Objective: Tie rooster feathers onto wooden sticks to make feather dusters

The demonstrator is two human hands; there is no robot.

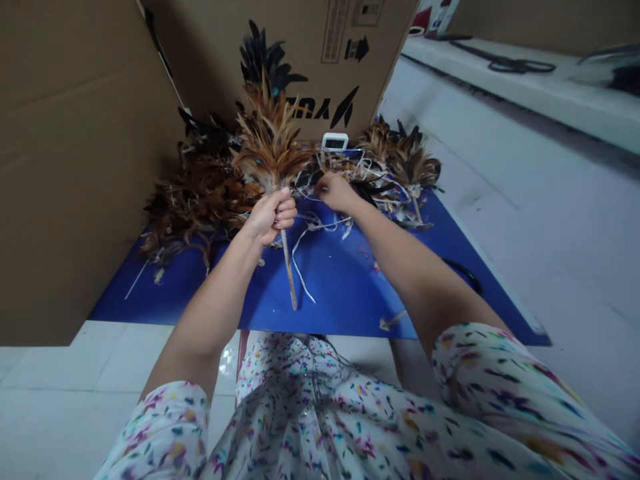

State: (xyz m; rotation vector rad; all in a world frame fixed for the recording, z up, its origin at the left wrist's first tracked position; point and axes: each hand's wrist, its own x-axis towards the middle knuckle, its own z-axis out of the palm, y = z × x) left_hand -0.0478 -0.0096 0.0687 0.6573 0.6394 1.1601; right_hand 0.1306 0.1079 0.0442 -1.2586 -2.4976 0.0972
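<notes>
My left hand (273, 217) is wrapped round the neck of a feather duster (273, 150), just above its bare wooden stick. The duster stands upright, with brown feathers below and black ones at its tip. To its right, my right hand (336, 192) is closed in a pinch among loose feathers and white string. What lies between its fingers I cannot make out. A length of white string (296, 257) trails over the blue board (340, 287) beside the stick.
Brown feathers (205, 193) are heaped at the left. Another feather bundle (407, 157) lies at the right. A small white digital timer (335, 141) stands before a cardboard box (210, 60). Scissors (520, 65) rest on the ledge at right; a large cardboard panel (65, 167) blocks the left.
</notes>
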